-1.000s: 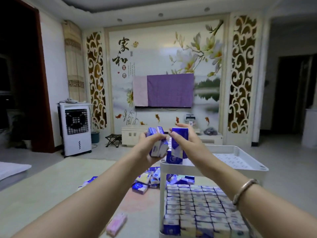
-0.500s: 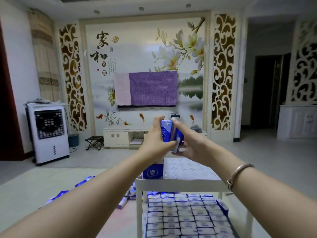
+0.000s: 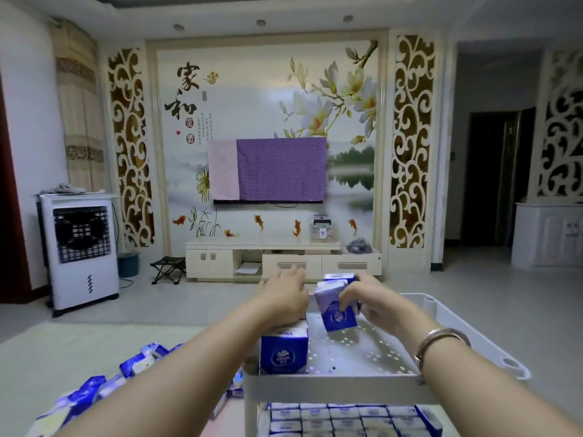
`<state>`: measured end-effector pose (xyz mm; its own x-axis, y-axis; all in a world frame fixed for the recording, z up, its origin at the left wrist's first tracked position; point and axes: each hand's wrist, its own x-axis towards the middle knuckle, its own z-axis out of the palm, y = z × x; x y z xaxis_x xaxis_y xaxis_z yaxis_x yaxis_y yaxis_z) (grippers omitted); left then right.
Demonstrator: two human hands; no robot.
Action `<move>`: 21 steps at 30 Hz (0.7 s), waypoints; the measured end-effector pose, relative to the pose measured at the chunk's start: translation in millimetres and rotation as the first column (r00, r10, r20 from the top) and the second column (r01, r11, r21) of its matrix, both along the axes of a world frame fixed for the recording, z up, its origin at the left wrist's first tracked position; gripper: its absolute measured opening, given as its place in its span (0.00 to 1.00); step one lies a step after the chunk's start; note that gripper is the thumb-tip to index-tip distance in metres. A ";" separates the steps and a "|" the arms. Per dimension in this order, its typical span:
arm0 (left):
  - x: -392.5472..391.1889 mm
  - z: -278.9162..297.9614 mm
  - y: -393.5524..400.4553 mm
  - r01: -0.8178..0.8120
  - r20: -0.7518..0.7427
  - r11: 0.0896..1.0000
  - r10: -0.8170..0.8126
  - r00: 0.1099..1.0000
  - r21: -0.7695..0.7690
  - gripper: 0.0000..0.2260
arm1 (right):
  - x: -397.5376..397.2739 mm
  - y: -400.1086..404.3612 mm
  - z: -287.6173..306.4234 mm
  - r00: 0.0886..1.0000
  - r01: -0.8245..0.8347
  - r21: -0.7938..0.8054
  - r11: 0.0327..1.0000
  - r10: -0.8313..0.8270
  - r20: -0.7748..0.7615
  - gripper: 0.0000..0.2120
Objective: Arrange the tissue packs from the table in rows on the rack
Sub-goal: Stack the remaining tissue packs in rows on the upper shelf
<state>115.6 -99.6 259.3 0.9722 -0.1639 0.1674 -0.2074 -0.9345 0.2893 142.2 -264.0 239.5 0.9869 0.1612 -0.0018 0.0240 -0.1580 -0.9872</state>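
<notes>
A blue tissue pack (image 3: 336,305) is held just over the rack's top shelf (image 3: 372,351), standing tall with its top tipped a little to the left, likely so it can go down upright next to the standing pack (image 3: 284,353) at the near left corner. The right hand (image 3: 367,299) has its fingers curled around it. The left hand (image 3: 285,298) rests on packs behind the standing one, maybe to steady that row; more packs (image 3: 94,392) lie on the table at the near left.

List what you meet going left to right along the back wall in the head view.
Air cooler → blue bucket → folding stool → low TV cabinet → dark doorway → white cabinet.
</notes>
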 end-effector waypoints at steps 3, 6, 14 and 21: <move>6.6 -8.3 -3.6 -0.003 -0.039 0.997 0.006 0.999 0.079 0.19 | 5.9 5.2 -6.0 0.999 -0.045 -0.062 0.997 0.045 0.005 0.20; 14.2 -12.0 -0.2 -0.009 -0.020 0.997 0.011 1.000 0.075 0.21 | 12.3 4.6 -15.0 0.999 -0.012 -0.268 0.963 0.021 0.032 0.19; 12.0 -11.5 0.6 -0.019 -0.028 1.000 0.020 0.999 0.017 0.19 | 3.0 6.6 -32.9 0.985 0.169 -0.811 0.559 -0.060 0.164 0.19; 4.8 -6.8 -2.7 -0.068 -0.075 0.998 0.067 0.995 -0.016 0.19 | -9.4 13.7 -26.0 0.987 0.019 -0.831 0.556 0.124 0.106 0.13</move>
<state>120.4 -102.2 252.6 0.9908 -0.0949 0.0967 -0.1212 -0.9400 0.3189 132.8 -250.3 213.6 0.9771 0.2108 -0.0304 0.1807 -0.8961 -0.4054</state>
